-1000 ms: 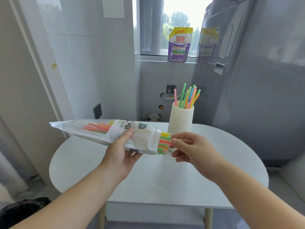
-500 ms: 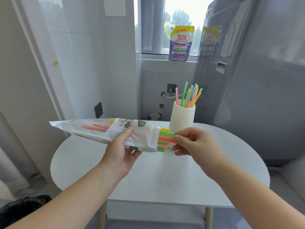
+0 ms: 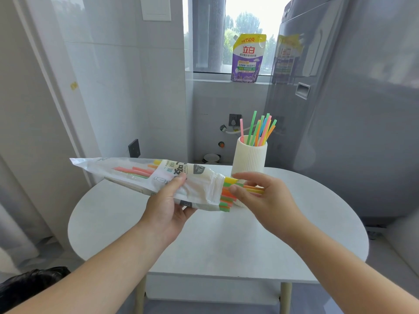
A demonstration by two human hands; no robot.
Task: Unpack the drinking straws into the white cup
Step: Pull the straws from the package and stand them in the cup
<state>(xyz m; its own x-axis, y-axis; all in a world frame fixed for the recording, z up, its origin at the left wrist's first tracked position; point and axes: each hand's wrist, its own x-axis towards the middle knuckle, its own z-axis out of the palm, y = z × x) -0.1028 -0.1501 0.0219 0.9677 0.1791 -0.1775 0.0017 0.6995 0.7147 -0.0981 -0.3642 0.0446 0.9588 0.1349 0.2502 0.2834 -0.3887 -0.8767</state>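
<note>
Since 0.5 s ago the right hand (image 3: 265, 198) has drawn a few straws (image 3: 254, 189) further out of the bag's mouth; orange and yellow lengths now show past the fingers on the cup side. Bag (image 3: 158, 177) has barely shifted.

Left hand (image 3: 169, 207) closed around the bag's middle, thumb on top, holding it roughly level above the table (image 3: 226, 245), open end toward the cup (image 3: 249, 157). Likely reason: mouth faces the drop-off, so each pull runs short and straight.

Right hand pinches the pulled straws between thumb and fingertips, just in front of the cup's base. Other fingers loosely spread.

Containers:
- Bag: clear-and-white plastic, printed. Still holds many straws; pink and orange ones show through the window near the sealed end, green, orange and yellow tips stick out of the mouth.
- Cup: white, ribbed, upright on the table beyond the hands. Already holds about 10 straws, mixed colours, fanned out.

Judgement: unpacking partway done.
</note>
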